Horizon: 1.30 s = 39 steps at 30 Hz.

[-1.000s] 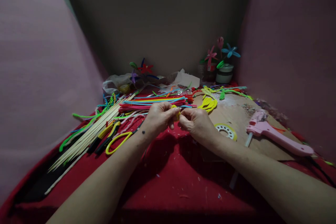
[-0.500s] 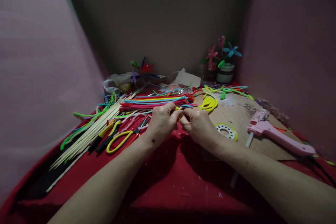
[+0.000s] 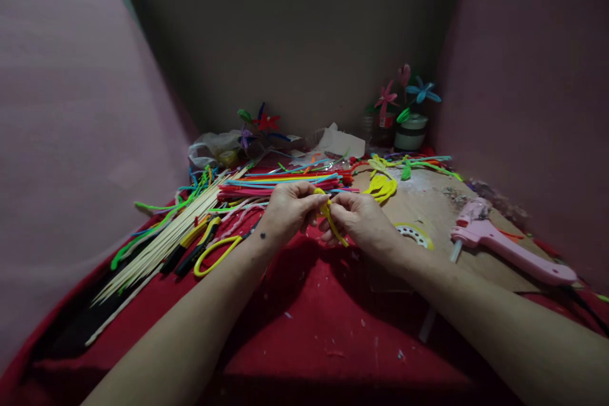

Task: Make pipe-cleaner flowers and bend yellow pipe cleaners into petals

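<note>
A yellow pipe cleaner (image 3: pixel 338 230) is pinched between my two hands over the red cloth. Thumb and fingers of my left hand (image 3: pixel 290 208) close on its upper, bent part. My right hand (image 3: pixel 358 219) grips it from the other side, fingers curled, and one end slants down below the fingertips. Just beyond the hands lies a bundle of coloured pipe cleaners (image 3: pixel 285 183). Shaped yellow loops of pipe cleaner (image 3: pixel 382 188) rest behind my right hand. Scissors with yellow handles (image 3: pixel 216 255) lie left of my left wrist, their blades partly hidden by it.
Pliers (image 3: pixel 200 244) and many thin wooden sticks (image 3: pixel 162 235) lie at the left. A pink glue gun (image 3: pixel 514 244) rests on a brown board (image 3: pixel 435 203) at the right, near a tape roll (image 3: pixel 413 235). Pipe-cleaner flowers (image 3: pixel 421 90) and a jar (image 3: pixel 410 133) stand at the back.
My hands have turned and parted slightly, so more of the yellow pipe cleaner shows, its end now hanging downward. My left wrist covers more of the scissors' blades.
</note>
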{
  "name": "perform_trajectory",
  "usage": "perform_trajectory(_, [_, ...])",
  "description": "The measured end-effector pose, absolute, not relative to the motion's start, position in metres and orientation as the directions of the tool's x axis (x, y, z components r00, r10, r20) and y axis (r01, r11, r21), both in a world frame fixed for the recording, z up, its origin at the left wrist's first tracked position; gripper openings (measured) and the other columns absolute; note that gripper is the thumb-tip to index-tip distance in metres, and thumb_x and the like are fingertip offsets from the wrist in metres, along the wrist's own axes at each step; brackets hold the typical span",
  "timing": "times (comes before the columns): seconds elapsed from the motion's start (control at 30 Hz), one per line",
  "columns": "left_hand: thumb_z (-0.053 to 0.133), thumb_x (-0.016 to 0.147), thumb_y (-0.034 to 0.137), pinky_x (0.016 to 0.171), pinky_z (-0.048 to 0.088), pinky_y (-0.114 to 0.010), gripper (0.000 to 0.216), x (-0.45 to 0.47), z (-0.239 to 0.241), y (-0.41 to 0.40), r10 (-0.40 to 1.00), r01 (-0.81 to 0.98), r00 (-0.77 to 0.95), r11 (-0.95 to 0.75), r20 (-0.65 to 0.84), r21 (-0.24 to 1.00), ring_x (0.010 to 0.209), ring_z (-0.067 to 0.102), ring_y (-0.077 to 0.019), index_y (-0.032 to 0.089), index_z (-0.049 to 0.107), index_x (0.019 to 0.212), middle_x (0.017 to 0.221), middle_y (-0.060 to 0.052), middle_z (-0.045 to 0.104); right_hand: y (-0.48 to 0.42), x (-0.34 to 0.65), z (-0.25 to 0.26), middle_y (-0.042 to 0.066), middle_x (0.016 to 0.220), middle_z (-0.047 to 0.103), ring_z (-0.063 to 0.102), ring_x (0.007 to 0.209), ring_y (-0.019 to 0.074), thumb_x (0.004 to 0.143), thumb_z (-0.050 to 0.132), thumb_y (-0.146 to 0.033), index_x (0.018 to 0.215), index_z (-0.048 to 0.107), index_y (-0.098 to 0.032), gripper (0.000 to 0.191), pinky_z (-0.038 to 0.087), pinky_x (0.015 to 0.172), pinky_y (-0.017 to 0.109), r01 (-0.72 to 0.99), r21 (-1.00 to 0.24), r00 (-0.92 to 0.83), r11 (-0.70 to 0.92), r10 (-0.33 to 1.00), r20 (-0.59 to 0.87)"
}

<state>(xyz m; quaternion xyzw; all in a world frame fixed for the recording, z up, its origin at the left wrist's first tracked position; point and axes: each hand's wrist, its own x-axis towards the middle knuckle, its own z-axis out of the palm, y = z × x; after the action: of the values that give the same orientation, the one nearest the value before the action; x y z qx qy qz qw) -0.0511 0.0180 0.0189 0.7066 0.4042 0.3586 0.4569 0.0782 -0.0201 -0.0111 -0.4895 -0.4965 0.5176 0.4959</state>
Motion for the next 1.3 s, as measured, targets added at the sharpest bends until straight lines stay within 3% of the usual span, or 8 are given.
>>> perform_trajectory(0.2, [0.061,0.071,0.029,0.033,0.026,-0.017,0.022,-0.054,0.019,0.021,0.898,0.259,0.425,-0.24,0.113,0.936,0.033,0.036,-0.0038,0.012,0.056,0.058,0.04,0.004,0.048,-0.018,0.089,-0.012,0.002,0.059,0.065,0.059,0.049,0.0111,0.07,0.062,-0.024,0.063,0.063,-0.013,0.013,0.049,0.052,0.025,-0.132,-0.991,-0.147,-0.015,0.989,0.005])
perform_trajectory(0.37, [0.062,0.069,0.026,0.036,0.03,-0.016,0.015,-0.058,0.018,0.025,0.852,0.177,0.519,-0.185,0.068,0.967,0.038,0.042,-0.0042,0.013,0.063,0.077,0.052,0.002,0.056,-0.014,0.091,-0.016,0.002,0.057,0.063,0.058,0.049,0.0114,0.059,0.072,-0.026,0.061,0.064,-0.013,0.016,0.047,0.051,0.025,-0.215,-0.974,-0.133,-0.077,0.99,-0.049])
perform_trajectory(0.5, [0.063,0.069,0.028,0.037,0.03,-0.016,0.016,-0.062,0.02,0.029,0.8,0.148,0.6,-0.136,0.02,0.979,0.039,0.041,-0.0036,0.012,0.062,0.072,0.053,0.002,0.055,-0.011,0.091,-0.019,0.002,0.058,0.064,0.057,0.049,0.0107,0.055,0.076,-0.027,0.065,0.064,-0.013,0.02,0.049,0.057,0.028,-0.26,-0.958,-0.205,-0.123,0.976,-0.069])
perform_trajectory(0.8, [0.058,0.069,0.023,0.038,0.026,-0.016,0.012,-0.053,0.023,0.02,0.846,0.343,0.516,-0.348,0.135,0.872,0.037,0.037,-0.0034,0.012,0.059,0.063,0.042,0.005,0.046,-0.017,0.088,-0.012,0.001,0.052,0.061,0.052,0.044,0.0089,0.059,0.069,-0.025,0.058,0.061,-0.012,0.015,0.04,0.047,0.023,-0.119,-0.991,-0.145,-0.06,0.988,-0.043])
perform_trajectory(1.1, [0.061,0.069,0.035,0.037,0.021,-0.019,0.022,-0.062,0.021,0.029,0.833,0.217,0.549,-0.219,0.067,0.951,0.036,0.033,-0.0047,0.013,0.063,0.07,0.045,0.004,0.047,-0.02,0.086,-0.006,0.0,0.045,0.059,0.048,0.038,0.0078,0.061,0.063,-0.021,0.05,0.055,-0.015,0.015,0.036,0.042,0.021,-0.05,-0.998,-0.147,-0.029,0.989,-0.022])
perform_trajectory(1.2, [0.062,0.067,0.032,0.04,0.024,-0.019,0.019,-0.061,0.022,0.029,0.831,0.294,0.54,-0.337,0.135,0.895,0.04,0.034,-0.0053,0.013,0.063,0.065,0.046,0.004,0.047,-0.02,0.086,-0.006,-0.001,0.044,0.058,0.047,0.038,0.0074,0.061,0.064,-0.02,0.049,0.055,-0.014,0.016,0.036,0.04,0.021,-0.012,-1.0,-0.157,-0.025,0.987,-0.023])
perform_trajectory(1.3, [0.06,0.066,0.024,0.049,0.031,-0.019,0.013,-0.06,0.024,0.028,0.779,0.367,0.565,-0.533,0.273,0.762,0.051,0.042,-0.0075,0.013,0.063,0.061,0.054,0.002,0.052,-0.019,0.086,-0.007,-0.002,0.041,0.055,0.044,0.034,0.0062,0.061,0.063,-0.017,0.047,0.054,-0.014,0.017,0.034,0.038,0.02,0.098,-0.995,-0.127,-0.007,0.992,-0.019])
